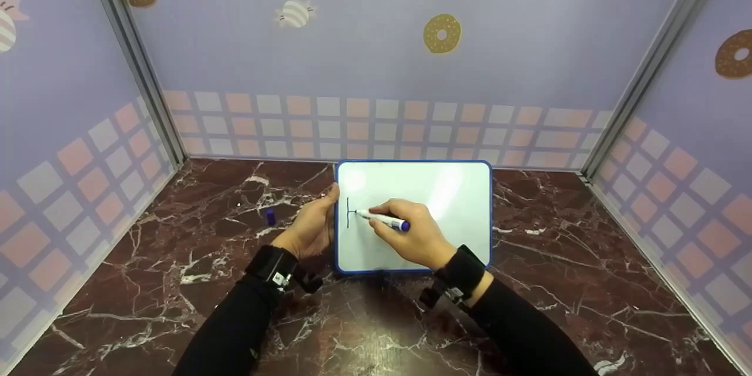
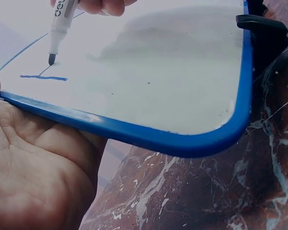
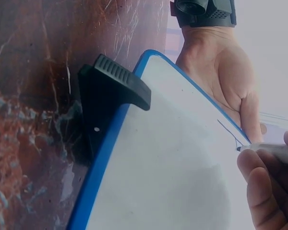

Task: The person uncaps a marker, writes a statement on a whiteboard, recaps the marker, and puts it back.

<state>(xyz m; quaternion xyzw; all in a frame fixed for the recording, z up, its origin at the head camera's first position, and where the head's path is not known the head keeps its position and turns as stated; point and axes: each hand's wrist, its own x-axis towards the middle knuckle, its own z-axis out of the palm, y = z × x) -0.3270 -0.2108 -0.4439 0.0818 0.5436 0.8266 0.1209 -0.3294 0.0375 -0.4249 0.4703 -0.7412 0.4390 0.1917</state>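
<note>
A whiteboard (image 1: pixel 446 241) with a blue frame stands tilted back on the table. My left hand (image 1: pixel 311 226) grips its left edge, the thumb on the frame; the other fingers are hidden behind the board. My right hand (image 1: pixel 417 235) pinches a white marker (image 1: pixel 385 220) with a blue end. In the left wrist view the marker's dark tip (image 2: pixel 51 59) touches the board. Blue lines (image 1: pixel 348 212) show near the left edge: one long upright stroke and a short one leading from its middle to the tip.
A purple-blue marker cap (image 1: pixel 270 217) lies on the dark marbled table (image 1: pixel 194 305), left of my left hand. A black clip-like support (image 3: pixel 117 81) holds the board's lower edge. Patterned walls (image 1: pixel 364 70) enclose the back and both sides.
</note>
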